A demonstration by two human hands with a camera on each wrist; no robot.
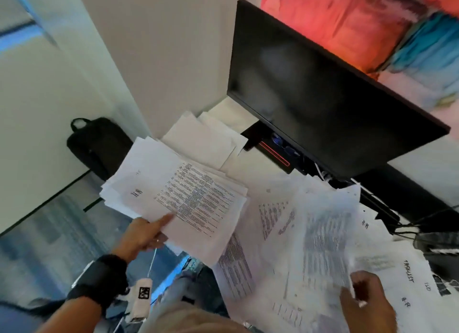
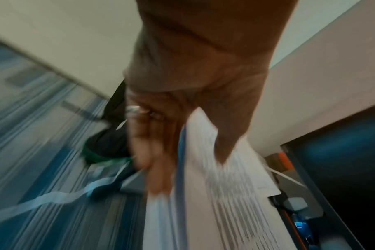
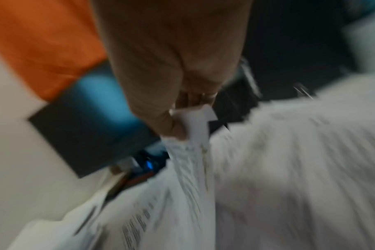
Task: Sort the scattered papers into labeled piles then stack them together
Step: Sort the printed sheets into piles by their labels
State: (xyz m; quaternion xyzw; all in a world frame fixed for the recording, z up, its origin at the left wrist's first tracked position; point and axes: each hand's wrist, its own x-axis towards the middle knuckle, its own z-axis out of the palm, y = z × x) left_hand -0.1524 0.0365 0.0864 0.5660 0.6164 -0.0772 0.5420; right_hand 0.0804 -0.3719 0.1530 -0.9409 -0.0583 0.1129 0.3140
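My left hand point(image 1: 146, 235) grips a thick stack of printed papers point(image 1: 183, 196) by its near edge, thumb on top, held above the desk's left end. In the left wrist view the fingers point(image 2: 152, 152) lie under the stack of papers point(image 2: 225, 203). My right hand point(image 1: 365, 300) pinches a blurred printed sheet point(image 1: 325, 243) lifted off the scattered papers point(image 1: 268, 270) that cover the desk. The right wrist view shows the thumb and fingers point(image 3: 171, 121) closed on the sheet's corner point(image 3: 195, 135). Handwritten labels point(image 1: 408, 270) mark papers at the right.
A black monitor point(image 1: 323, 96) stands behind the papers, with cables point(image 1: 422, 228) at its right. More blank sheets point(image 1: 206, 139) lie by the wall. A black bag point(image 1: 99, 146) sits on the floor at left.
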